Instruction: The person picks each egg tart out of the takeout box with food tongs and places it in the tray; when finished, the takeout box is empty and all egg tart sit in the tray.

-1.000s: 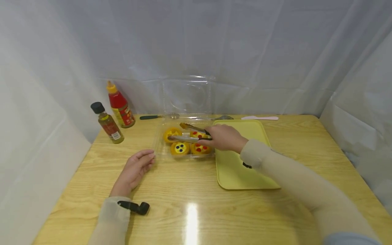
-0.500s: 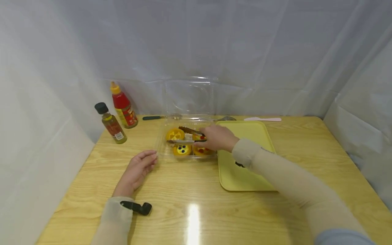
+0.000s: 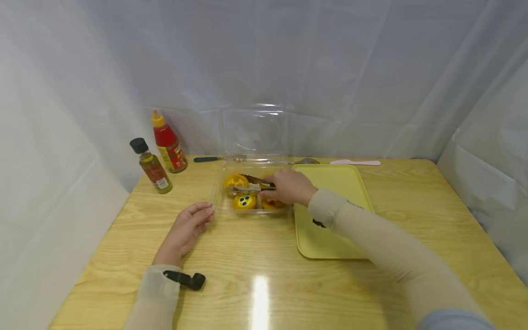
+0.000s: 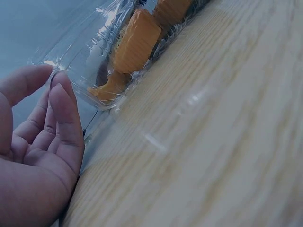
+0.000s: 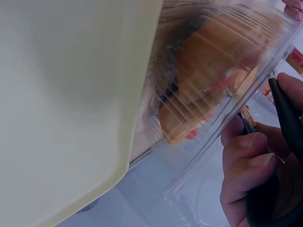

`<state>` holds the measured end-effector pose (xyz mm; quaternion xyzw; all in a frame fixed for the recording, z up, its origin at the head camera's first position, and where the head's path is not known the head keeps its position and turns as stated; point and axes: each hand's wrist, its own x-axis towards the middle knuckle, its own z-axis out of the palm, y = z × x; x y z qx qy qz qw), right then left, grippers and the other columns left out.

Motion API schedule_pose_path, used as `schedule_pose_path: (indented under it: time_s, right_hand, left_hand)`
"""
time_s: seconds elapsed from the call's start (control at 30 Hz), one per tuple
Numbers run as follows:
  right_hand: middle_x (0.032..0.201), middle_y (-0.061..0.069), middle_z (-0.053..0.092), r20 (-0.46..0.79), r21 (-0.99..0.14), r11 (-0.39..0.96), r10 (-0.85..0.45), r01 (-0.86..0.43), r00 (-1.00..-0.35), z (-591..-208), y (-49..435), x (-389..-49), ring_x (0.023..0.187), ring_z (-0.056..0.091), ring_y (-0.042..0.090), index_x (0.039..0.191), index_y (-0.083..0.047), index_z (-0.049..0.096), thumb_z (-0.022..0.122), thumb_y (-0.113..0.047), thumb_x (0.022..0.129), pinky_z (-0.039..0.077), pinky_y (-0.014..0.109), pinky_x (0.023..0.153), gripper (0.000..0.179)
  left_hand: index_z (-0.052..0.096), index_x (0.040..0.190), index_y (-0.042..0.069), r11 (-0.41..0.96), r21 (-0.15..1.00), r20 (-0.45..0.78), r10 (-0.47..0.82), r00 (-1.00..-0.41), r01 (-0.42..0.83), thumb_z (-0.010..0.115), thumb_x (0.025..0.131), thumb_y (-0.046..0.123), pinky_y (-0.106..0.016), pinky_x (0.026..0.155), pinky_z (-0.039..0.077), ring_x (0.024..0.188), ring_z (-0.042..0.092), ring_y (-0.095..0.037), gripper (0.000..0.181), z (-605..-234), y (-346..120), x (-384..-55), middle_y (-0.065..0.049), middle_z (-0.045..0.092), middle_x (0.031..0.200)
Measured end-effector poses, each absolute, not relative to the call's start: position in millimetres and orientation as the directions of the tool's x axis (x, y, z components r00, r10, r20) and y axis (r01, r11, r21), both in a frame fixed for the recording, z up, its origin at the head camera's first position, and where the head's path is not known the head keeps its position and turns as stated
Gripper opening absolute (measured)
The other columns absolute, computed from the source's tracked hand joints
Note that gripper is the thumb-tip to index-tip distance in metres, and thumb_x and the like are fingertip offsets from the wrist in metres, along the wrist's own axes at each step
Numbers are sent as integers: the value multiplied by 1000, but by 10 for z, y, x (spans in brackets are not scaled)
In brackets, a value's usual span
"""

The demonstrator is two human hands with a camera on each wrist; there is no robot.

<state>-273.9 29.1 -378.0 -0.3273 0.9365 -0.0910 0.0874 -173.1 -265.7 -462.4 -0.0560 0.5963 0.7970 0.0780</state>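
Room: closed in at the back and both sides by hanging white sheet (image 3: pixel 412 78), loosely creased.
Table: topped in pale wood (image 3: pixel 231 266), streaked with grain, glossy enough to throw a bright strip of light near the front.
Left hand: set (image 3: pixel 184 231) at the near-left corner of the box, well apart from the other; pinching the rim between thumb and forefinger, remaining fingers loosely bent.
Right hand: wrapped (image 3: pixel 290 187) round the dark handles of the tongs (image 3: pixel 249 189), above the box's right half.
Change: shifted leftward over the box with the tongs within the past second, tips lower and reaching the yellow tart (image 3: pixel 235 180); left hand holding the same corner.
Meaning: likely moving from approach to grasp, box steadied meanwhile; contact with the tart impossible to confirm.
Tongs: slim, made with metal arms, spread slightly about the back-left tart.
Tarts: round, ridged along orange sides; dotted blue (image 3: pixel 245 200) at front left, red (image 3: pixel 271 205) at front right, mostly covered by the hand at back right.
Box: moulded in thin clear plastic (image 3: pixel 255 212), shiny and ribbed, lid (image 3: pixel 255 133) raised behind.
Tray: smooth, yellow (image 3: pixel 330 243), round-cornered, just right of the box.
Back edge: lined with a green handle (image 3: pixel 206 159), a metal fork (image 3: pixel 307 161) and a pink knife (image 3: pixel 354 162).
Bottles: standing at back left, one red with yellow cap (image 3: pixel 169 144), one black-capped (image 3: pixel 154 172).
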Motion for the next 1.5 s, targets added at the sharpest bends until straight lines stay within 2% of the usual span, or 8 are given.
schedule_pose_path:
  time_s: [0.2, 0.43, 0.7, 0.8, 0.93, 1.0, 1.17, 1.5]
  right_hand:
    - [66, -2, 59, -92, -230, 768, -629, -598, -772, -3758, 314, -2730, 54, 50, 13, 136, -15, 61, 58, -55, 95, 42, 31, 52, 57]
    - [100, -3, 70, -62, -251, 780, -605, -574, -794, -3779, 382, -2757, 69, 59, 13, 135, -19, 62, 59, -55, 95, 49, 34, 62, 54]
    - [69, -4, 59, -49, -293, 775, -597, -559, -801, -3712, 481, -2744, 54, 49, 13, 137, -22, 61, 58, -56, 95, 41, 31, 51, 54]
    - [69, -1, 58, -34, -294, 769, -602, -567, -798, -3684, 530, -2724, 54, 45, 13, 140, -23, 58, 57, -57, 95, 39, 32, 51, 56]
    - [89, 0, 68, 0, -298, 757, -609, -581, -793, -3662, 622, -2687, 62, 50, 13, 140, -23, 58, 54, -60, 95, 41, 33, 59, 59]
    - [90, 2, 68, 8, -299, 757, -607, -581, -795, -3655, 679, -2666, 61, 48, 13, 140, -23, 58, 53, -61, 94, 41, 33, 60, 60]
    - [65, 2, 52, 0, -299, 774, -585, -558, -811, -3614, 859, -2593, 50, 34, 12, 143, -23, 54, 53, -63, 94, 35, 32, 52, 63]
    - [61, -1, 50, -6, -338, 791, -544, -510, -839, -3535, 1219, -2444, 44, 27, 10, 145, -21, 51, 54, -57, 96, 32, 31, 47, 61]
  left_hand:
    - [65, 111, 11, -265, 946, -182, 47, -982, -188, 61, 99, 11, -21, 76, 53, 88, 63, -11, 12, -4629, -2650, -1737, 1, 68, 96]
    - [64, 114, 10, -248, 951, -175, 55, -983, -183, 62, 99, 13, -22, 76, 53, 90, 63, -11, 15, -4628, -2656, -1727, -1, 68, 100]
    - [60, 120, 4, -239, 956, -159, 61, -985, -169, 62, 99, 13, -22, 77, 53, 91, 63, -11, 23, -4614, -2662, -1725, -2, 68, 102]
    - [61, 119, 7, -236, 958, -152, 72, -986, -165, 60, 100, 13, -21, 78, 53, 92, 63, -11, 20, -4628, -2669, -1727, -1, 68, 102]
    - [63, 115, 11, -235, 959, -146, 76, -986, -160, 60, 100, 12, -21, 77, 53, 91, 63, -10, 16, -4644, -2675, -1728, 1, 68, 101]
    - [63, 116, 10, -238, 958, -147, 77, -986, -162, 60, 100, 13, -21, 77, 53, 91, 63, -10, 16, -4647, -2679, -1727, 0, 68, 101]
    - [61, 120, 5, -250, 953, -158, 73, -985, -171, 62, 99, 13, -22, 78, 53, 91, 63, -11, 22, -4648, -2666, -1726, -1, 68, 101]
    - [62, 118, 5, -252, 953, -156, 73, -985, -170, 60, 100, 11, -21, 78, 53, 90, 63, -10, 20, -4632, -2653, -1728, 0, 69, 100]
